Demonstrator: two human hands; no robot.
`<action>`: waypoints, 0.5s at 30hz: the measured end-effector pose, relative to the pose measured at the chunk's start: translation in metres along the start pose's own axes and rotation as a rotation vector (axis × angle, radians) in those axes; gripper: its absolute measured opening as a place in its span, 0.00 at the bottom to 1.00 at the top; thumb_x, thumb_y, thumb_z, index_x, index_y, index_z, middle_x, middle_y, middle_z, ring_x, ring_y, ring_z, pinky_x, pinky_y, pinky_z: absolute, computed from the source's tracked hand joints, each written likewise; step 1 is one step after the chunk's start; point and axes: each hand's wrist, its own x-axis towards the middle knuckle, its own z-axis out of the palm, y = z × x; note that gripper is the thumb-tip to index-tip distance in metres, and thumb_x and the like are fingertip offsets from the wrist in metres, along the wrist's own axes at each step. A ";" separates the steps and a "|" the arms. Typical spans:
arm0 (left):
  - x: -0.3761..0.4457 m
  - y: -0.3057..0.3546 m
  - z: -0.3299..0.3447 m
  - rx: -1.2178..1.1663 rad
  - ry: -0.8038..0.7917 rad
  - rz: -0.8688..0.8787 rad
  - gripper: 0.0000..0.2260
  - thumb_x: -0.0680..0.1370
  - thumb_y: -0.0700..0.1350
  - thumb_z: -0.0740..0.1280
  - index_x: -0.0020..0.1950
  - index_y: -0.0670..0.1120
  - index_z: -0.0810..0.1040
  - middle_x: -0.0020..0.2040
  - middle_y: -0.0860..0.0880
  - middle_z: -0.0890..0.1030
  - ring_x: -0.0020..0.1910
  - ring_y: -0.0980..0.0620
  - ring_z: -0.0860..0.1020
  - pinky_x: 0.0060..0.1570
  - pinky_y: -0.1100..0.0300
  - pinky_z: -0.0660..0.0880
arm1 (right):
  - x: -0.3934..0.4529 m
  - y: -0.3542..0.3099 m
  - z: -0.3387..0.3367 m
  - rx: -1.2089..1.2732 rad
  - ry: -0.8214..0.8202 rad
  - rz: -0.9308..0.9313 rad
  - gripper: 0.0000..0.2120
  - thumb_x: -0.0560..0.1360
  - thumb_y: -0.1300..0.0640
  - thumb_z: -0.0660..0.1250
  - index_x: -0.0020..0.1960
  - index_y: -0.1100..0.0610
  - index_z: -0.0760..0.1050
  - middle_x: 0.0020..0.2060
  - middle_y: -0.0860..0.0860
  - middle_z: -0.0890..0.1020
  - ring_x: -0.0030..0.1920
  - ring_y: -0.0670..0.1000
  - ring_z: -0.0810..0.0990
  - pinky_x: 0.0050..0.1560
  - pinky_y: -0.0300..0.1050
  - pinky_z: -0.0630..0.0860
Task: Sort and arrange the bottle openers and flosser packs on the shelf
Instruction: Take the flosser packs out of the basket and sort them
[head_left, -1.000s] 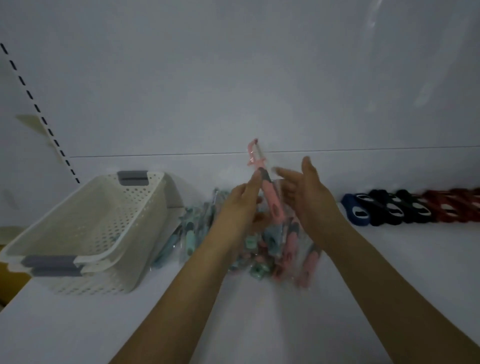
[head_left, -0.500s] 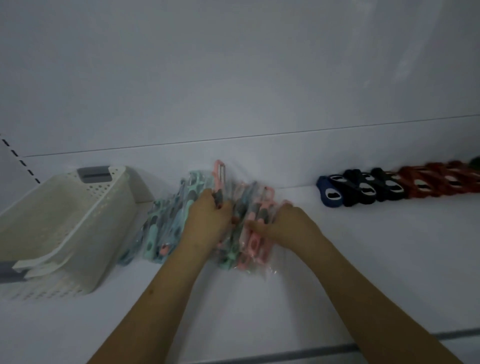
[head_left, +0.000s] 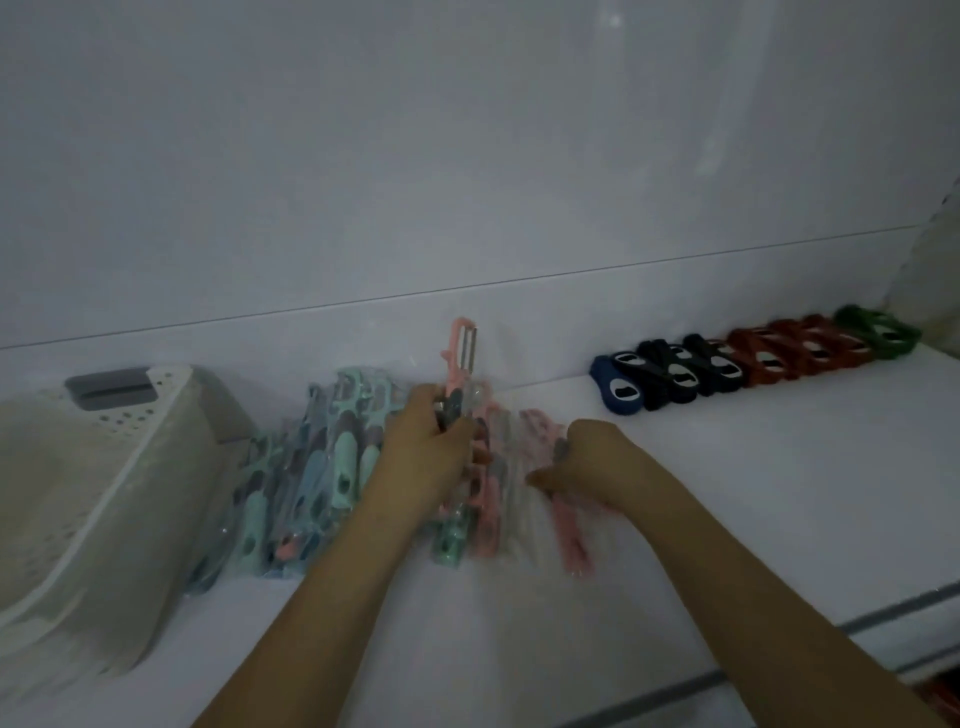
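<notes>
White shelf (head_left: 727, 493), hands (head_left: 431, 452) among packs (head_left: 332, 467)

A basket (head_left: 119, 467) sits on the shelf (head_left: 727, 519) at nine o'clock. Just right of it, a bunch of packs (head_left: 311, 467) leans in the middle. A row of bottle openers (head_left: 753, 364) lines the back wall (head_left: 467, 156) at two o'clock, well apart from the packs. Both hands, the left hand (head_left: 426, 452) and the right hand (head_left: 592, 460), are on packs between the bunch and the row. One pack (head_left: 462, 353) sticks up at twelve o'clock.

Shop: white shelf (head_left: 727, 493), bottle openers (head_left: 753, 364) in a row
</notes>
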 end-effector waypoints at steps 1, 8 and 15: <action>0.001 -0.001 0.001 -0.021 -0.015 -0.005 0.06 0.79 0.35 0.60 0.55 0.41 0.73 0.45 0.41 0.83 0.32 0.53 0.84 0.34 0.54 0.82 | 0.000 0.000 0.002 -0.070 0.007 0.013 0.17 0.69 0.48 0.74 0.36 0.55 0.68 0.34 0.50 0.72 0.36 0.49 0.74 0.36 0.41 0.72; -0.005 -0.006 0.000 -0.262 -0.049 -0.025 0.06 0.84 0.46 0.59 0.57 0.49 0.74 0.42 0.44 0.86 0.36 0.44 0.85 0.35 0.49 0.83 | -0.004 0.006 -0.014 0.218 0.170 0.019 0.13 0.73 0.48 0.69 0.39 0.56 0.72 0.36 0.52 0.79 0.33 0.48 0.77 0.33 0.40 0.73; -0.005 -0.005 0.007 -0.602 -0.262 -0.184 0.23 0.77 0.60 0.67 0.65 0.46 0.73 0.55 0.40 0.84 0.51 0.38 0.84 0.47 0.44 0.81 | -0.011 -0.058 -0.042 0.901 -0.261 -0.219 0.32 0.75 0.32 0.58 0.59 0.59 0.80 0.57 0.56 0.80 0.57 0.54 0.78 0.64 0.50 0.72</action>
